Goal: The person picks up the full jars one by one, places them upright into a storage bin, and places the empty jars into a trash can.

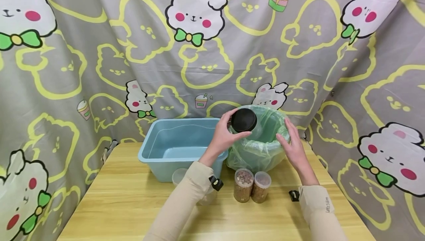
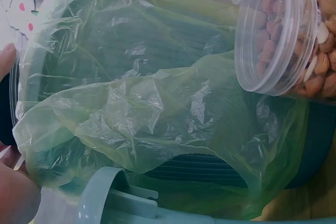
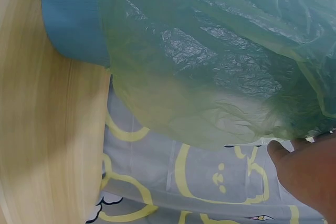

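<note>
My left grip point(image 1: 221, 134) holds the black-lidded jar point(image 1: 244, 120) over the lined bin point(image 1: 262, 148); right grip point(image 1: 292, 143), open at 3 o'clock, could tip it.

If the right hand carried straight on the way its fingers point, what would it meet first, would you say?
Probably the green bag lining the bin: the right hand already lies open at the rim's right side, fingers pointing up along it. Whether they already touch is unclear.
</note>
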`<action>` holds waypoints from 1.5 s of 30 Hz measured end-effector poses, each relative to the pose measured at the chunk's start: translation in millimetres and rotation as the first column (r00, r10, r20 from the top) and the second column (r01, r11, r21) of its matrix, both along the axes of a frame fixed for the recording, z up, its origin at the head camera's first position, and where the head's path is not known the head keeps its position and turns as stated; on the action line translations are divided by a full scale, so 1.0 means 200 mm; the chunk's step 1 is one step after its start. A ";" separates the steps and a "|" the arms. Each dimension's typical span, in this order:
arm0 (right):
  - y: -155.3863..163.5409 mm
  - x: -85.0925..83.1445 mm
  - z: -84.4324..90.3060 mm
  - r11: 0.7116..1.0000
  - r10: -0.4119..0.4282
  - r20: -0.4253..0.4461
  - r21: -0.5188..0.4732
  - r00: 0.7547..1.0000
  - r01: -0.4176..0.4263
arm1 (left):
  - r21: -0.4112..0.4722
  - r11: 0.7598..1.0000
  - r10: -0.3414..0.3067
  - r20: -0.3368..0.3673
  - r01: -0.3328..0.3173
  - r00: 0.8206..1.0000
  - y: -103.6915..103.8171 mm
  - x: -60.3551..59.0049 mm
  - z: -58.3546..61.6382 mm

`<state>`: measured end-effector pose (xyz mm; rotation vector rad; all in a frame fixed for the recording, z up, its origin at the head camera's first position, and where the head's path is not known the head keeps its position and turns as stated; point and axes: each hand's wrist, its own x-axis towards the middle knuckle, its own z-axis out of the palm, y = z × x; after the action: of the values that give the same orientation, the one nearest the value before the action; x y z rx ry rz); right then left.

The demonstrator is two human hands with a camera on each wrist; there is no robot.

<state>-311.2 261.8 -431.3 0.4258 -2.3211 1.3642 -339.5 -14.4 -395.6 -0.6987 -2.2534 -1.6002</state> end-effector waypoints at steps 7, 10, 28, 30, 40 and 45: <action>0.00 0.00 0.00 1.000 -0.013 0.008 0.003 1.000 0.013 | -0.037 0.999 -0.007 -0.019 0.007 1.000 0.01 0.01 -0.01; 0.00 0.00 0.00 1.000 -0.008 0.005 0.003 1.000 0.008 | -0.036 0.999 -0.018 0.001 0.018 1.000 0.01 0.01 -0.01; 0.00 0.00 -0.01 1.000 -0.006 0.012 -0.009 1.000 0.006 | -0.092 0.994 -0.055 0.035 0.058 0.998 0.00 0.03 -0.02; 0.00 -0.01 -0.01 1.000 -0.013 0.014 0.001 1.000 0.013 | -0.089 0.994 -0.057 0.048 0.061 0.997 -0.01 0.03 -0.02; 0.00 -0.01 -0.01 1.000 -0.008 0.011 -0.001 1.000 0.008 | -0.130 0.991 -0.038 0.046 0.044 0.998 -0.01 0.03 -0.05; -0.01 0.01 -0.01 1.000 -0.002 0.014 -0.006 1.000 0.002 | -0.116 0.992 -0.046 0.005 0.046 0.999 -0.01 0.03 -0.05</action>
<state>-310.0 260.5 -432.9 0.4137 -2.3270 1.3773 -333.1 -16.4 -404.7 -0.7846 -2.3635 -1.5002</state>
